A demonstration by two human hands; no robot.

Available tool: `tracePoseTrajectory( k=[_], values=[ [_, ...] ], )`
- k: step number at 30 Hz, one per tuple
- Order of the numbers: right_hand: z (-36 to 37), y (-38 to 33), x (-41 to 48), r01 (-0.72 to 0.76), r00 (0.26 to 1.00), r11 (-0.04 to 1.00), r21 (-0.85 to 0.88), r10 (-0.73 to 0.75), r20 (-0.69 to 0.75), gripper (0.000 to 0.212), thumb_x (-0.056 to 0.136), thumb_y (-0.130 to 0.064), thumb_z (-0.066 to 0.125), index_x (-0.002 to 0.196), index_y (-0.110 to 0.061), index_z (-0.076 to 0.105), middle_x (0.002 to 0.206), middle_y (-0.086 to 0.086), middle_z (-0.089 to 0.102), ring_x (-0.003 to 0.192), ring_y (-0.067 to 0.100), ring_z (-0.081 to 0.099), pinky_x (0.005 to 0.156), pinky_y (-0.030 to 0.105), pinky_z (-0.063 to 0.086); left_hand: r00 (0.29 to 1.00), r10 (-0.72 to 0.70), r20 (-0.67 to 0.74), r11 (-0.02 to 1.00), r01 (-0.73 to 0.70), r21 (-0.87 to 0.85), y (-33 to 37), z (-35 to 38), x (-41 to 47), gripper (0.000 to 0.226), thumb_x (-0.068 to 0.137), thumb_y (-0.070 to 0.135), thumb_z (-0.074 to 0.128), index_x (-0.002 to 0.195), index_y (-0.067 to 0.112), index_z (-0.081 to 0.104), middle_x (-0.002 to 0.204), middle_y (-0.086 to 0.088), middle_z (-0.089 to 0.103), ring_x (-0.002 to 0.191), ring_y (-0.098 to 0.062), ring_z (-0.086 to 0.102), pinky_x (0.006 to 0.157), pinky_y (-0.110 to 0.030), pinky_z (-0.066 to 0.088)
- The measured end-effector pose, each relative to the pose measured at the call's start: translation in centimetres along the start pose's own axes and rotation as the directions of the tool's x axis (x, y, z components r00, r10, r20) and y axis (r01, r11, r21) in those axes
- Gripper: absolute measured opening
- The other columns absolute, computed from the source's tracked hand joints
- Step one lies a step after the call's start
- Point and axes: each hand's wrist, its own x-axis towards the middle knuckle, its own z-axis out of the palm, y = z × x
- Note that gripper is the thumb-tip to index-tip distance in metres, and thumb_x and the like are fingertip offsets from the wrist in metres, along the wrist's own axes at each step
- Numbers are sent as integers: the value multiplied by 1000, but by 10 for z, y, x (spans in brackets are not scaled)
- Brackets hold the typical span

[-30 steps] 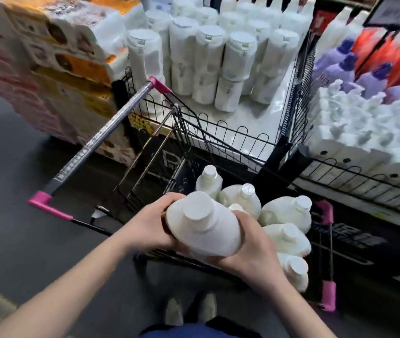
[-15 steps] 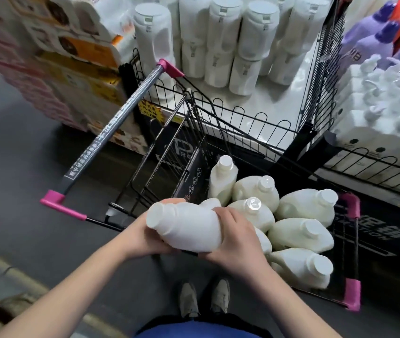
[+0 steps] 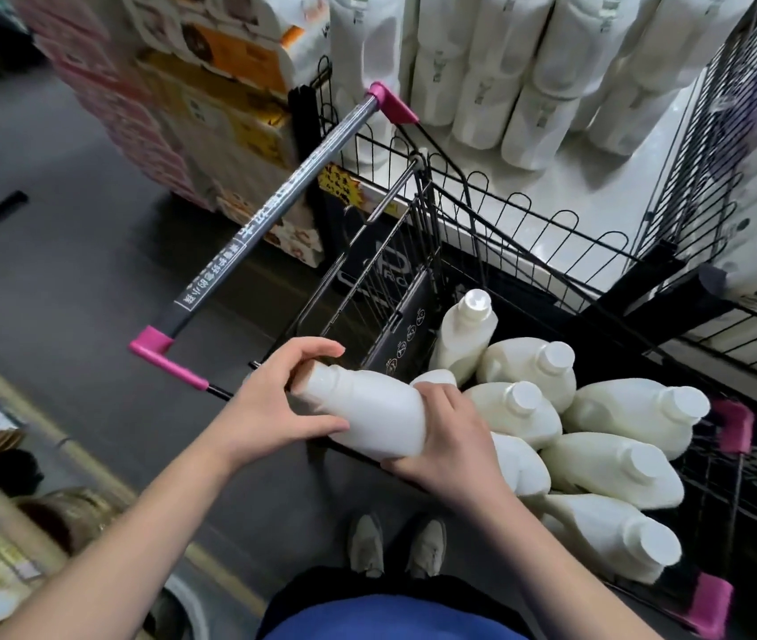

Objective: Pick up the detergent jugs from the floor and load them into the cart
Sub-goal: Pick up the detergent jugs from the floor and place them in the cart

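a dark grey floor (image 3: 67,270) is crossed by a pale yellow line (image 3: 90,457). stacked paper packs (image 3: 210,108) are seen at the upper left. white bottles (image 3: 529,62) are displayed on a white shelf (image 3: 598,191) fenced by black wire racks (image 3: 709,140).

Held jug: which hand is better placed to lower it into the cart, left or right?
Right, likely. The right hand grips the held jug at its wide base on the basket side, directly beside the loaded jugs in the cart. The left hand holds only the cap end, out toward the handle.
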Motion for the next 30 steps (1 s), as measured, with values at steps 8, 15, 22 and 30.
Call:
tracePoseTrajectory(
  k=[8, 15, 22, 30],
  values=[
    [20, 2, 9, 16, 999, 996, -90, -12, 48, 86, 54, -60, 80, 129, -26, 55, 122, -8, 59, 117, 23, 57, 88, 40, 43, 1000, 16, 25, 1000, -16, 23, 5, 0, 9, 78, 70, 19, 99, 136, 33, 61, 143, 17, 60, 142, -2, 49, 121, -24, 35],
    [0, 14, 9, 45, 995, 994, 104, -54, 89, 92, 72, -65, 76, 147, -20, 48, 146, -7, 55, 138, 16, 47, 112, 39, 40, 999, 11, 39, 999, -12, 30, 14, 9, 16, 78, 70, 23, 99, 136, 38, 60, 143, 20, 59, 142, -2, 49, 124, -37, 35],
    [-34, 25, 0, 57, 998, 946, 319, -43, -50, 75, 80, -47, 87, 145, -28, 54, 138, -15, 56, 129, -2, 50, 108, 19, 41, 996, 31, 80, 999, -33, 17, 36, 18, 19, 77, 71, 23, 98, 137, 37, 60, 144, 21, 59, 143, 2, 47, 126, -37, 33],
    [-102, 16, -8, 216, 963, 887, 409, -123, -240, 68, 81, -42, 88, 140, -31, 58, 135, -19, 62, 132, 0, 55, 108, 14, 40, 972, 204, 117, 978, -207, 6, 88, 23, 34, 81, 72, 31, 97, 142, 32, 56, 147, 15, 59, 146, -4, 46, 125, -25, 30]
  ],
)
